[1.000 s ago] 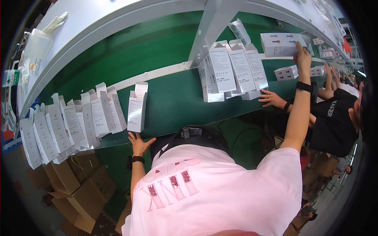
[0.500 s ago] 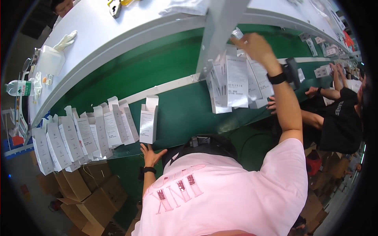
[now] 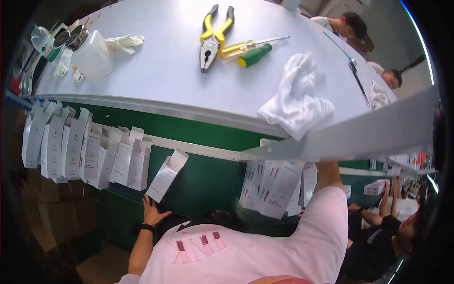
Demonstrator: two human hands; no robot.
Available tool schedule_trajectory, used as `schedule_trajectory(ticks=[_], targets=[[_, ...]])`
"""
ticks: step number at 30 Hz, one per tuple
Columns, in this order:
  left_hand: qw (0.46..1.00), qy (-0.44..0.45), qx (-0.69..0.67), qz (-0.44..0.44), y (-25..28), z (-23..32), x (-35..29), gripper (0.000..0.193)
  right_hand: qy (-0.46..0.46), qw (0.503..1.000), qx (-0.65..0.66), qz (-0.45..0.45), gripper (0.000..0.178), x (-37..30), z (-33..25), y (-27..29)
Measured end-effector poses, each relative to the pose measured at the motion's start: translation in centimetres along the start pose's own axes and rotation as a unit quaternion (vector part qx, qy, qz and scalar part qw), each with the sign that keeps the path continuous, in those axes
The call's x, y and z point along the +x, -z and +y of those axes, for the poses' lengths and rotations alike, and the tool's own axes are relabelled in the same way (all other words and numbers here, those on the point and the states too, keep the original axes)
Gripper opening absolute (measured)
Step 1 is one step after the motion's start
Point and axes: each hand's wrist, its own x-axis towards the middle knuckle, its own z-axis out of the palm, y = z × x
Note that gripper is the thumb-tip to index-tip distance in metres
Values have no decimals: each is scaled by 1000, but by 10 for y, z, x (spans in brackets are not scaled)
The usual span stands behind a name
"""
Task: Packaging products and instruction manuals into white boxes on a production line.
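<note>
My left hand [image 3: 153, 214] rests at the near edge of the green bench [image 3: 208, 182] with its fingers spread. Its fingertips are by the base of a tall white carton [image 3: 164, 181], which has an open top flap and leans to the right in the picture. I cannot tell whether they touch it. On the right, my bare forearm [image 3: 328, 175] passes behind a grey metal beam [image 3: 364, 137], which hides my right hand. Beside that arm stands a cluster of white printed cartons [image 3: 275, 189].
A row of open white cartons [image 3: 71, 149] fills the bench's left end. Pliers [image 3: 211, 45], a green screwdriver [image 3: 255, 55], a white cloth [image 3: 298, 97] and a white plastic jug [image 3: 96, 59] lie on the raised white shelf. Co-workers [image 3: 378, 241] sit at the right.
The view has shifted, showing more of the white shelf. My right hand, earlier visible above the right-hand cartons, is now behind the beam. The single carton appears more tilted; my left hand stays beside it.
</note>
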Motion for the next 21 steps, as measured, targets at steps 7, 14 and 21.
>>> schedule_trajectory(ticks=[7,14,21], targets=[[998,14,36,-39,-1,-1,-3,119,30,999,-36,1,43,-36,-15,25],[999,-18,-19,-36,14,13,8,124,-91,995,-36,-29,46,-35,42,99],[982,-32,-92,-164,73,21,9,98,-301,947,-50,99,41,-205,-4,138]])
